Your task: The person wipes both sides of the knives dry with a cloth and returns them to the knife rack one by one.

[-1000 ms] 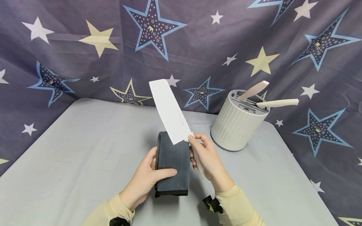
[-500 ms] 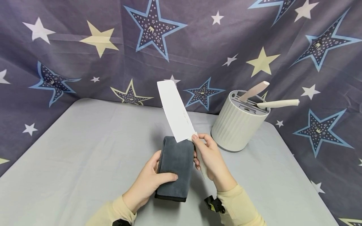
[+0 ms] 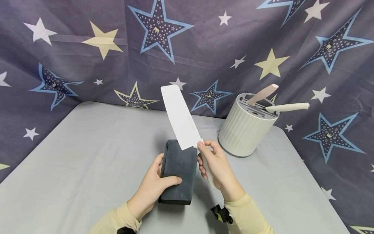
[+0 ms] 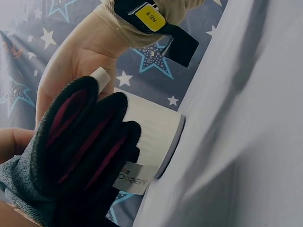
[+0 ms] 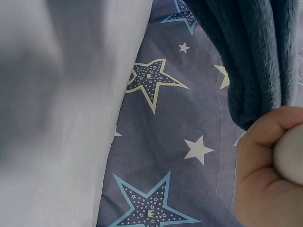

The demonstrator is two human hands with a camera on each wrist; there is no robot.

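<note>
My left hand (image 3: pixel 156 182) grips a folded dark grey towel (image 3: pixel 179 169), its thumb lying across the top. Layered folds with dark edges and a reddish inside show on the towel (image 4: pixel 85 137) in the left wrist view. My right hand (image 3: pixel 214 165) holds a cleaver (image 3: pixel 180 117) by its pale handle, fingers curled round it. The wide white blade points up and to the left, its heel overlapping the towel's far end in the head view. In the right wrist view the rounded butt of the handle (image 5: pixel 291 153) shows inside the curled right hand (image 5: pixel 260 184).
A cream ribbed knife block (image 3: pixel 246 130) stands at the back right of the grey-covered table (image 3: pixel 87 156). Two handles, one pinkish (image 3: pixel 263 93) and one cream (image 3: pixel 287 107), stick out of its slotted top. A star-patterned cloth (image 3: pixel 190 48) hangs behind and at both sides.
The towel and the cleaver shifted slightly right, then a little back left. The towel tilted and turned in the left hand. Both hands keep their hold.
</note>
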